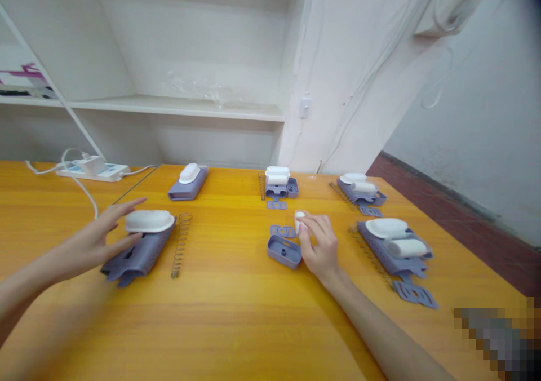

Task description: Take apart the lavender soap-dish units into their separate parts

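Observation:
My left hand [95,237] has its fingers and thumb apart beside a white oval cap [149,221], which lies on a grey-purple plastic housing [146,255]. Whether the fingertips touch the cap I cannot tell. A coil spring [181,246] lies just right of that housing. Near the middle of the table, my right hand [320,244] pinches a small white cylinder [299,224], partly hidden by the fingers. Close to its left are a flat grey-purple plate with cut-outs [282,231] and a shallow grey-purple end cap [284,251] with its hollow side up.
More part sets lie at the back middle [277,184], back right [359,190] and right [395,246], with springs and plates. A housing with a white cap [189,181] sits at the back left. A power strip [95,168] and cable lie far left, below a white shelf [190,107].

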A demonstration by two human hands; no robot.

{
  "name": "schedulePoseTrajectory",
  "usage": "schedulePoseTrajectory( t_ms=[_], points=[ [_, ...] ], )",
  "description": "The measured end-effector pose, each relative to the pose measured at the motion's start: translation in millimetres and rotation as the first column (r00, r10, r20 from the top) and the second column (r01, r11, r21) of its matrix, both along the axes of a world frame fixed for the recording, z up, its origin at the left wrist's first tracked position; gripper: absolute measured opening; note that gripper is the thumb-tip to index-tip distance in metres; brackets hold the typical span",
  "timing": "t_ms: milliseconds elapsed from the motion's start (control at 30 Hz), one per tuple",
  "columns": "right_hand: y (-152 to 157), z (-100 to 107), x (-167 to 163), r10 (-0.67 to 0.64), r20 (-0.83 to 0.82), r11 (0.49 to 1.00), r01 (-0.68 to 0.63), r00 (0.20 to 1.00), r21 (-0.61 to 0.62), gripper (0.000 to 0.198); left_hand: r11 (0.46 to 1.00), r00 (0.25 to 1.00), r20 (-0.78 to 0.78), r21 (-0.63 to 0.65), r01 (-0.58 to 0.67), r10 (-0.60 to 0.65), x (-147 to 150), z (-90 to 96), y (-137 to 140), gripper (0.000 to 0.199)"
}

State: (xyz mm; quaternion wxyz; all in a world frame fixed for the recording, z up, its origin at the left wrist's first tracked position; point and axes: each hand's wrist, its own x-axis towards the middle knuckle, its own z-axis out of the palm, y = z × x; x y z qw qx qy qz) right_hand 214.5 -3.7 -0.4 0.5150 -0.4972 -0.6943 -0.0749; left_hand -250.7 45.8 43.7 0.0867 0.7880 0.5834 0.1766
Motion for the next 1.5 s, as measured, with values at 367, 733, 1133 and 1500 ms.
schedulePoseTrajectory(
  t_ms=[367, 733, 1133, 1500],
  points=[
    [18, -14, 14, -0.285, -0.101, 0.933, 0.252, 0.953, -0.256, 0.020, 0.995, 0.998, 0.057, 0.095, -0.041, 0.036, 44, -16.0, -14, 0.059],
    [20, -17, 15, -0.323, -0.034, 0.900, 0.295, 0.946, -0.321, 0.039, 0.977, 0.992, 0.058, 0.173, -0.122, 0.114, 76, -14.2, 6, 0.050],
    [17, -12, 15, -0.357, 0.031, 0.832, 0.332, 0.934, -0.445, 0.030, 0.945, 0.981, 0.048, 0.264, -0.192, 0.186, 64, -15.8, 9, 0.055],
    [-10, 12, -14, -0.027, 0.182, 0.998, 0.016, 0.983, 0.058, 0.052, 0.770, 0.956, -0.147, 0.567, 0.292, -0.254, 158, 8.0, -42, 0.046]
  ],
)
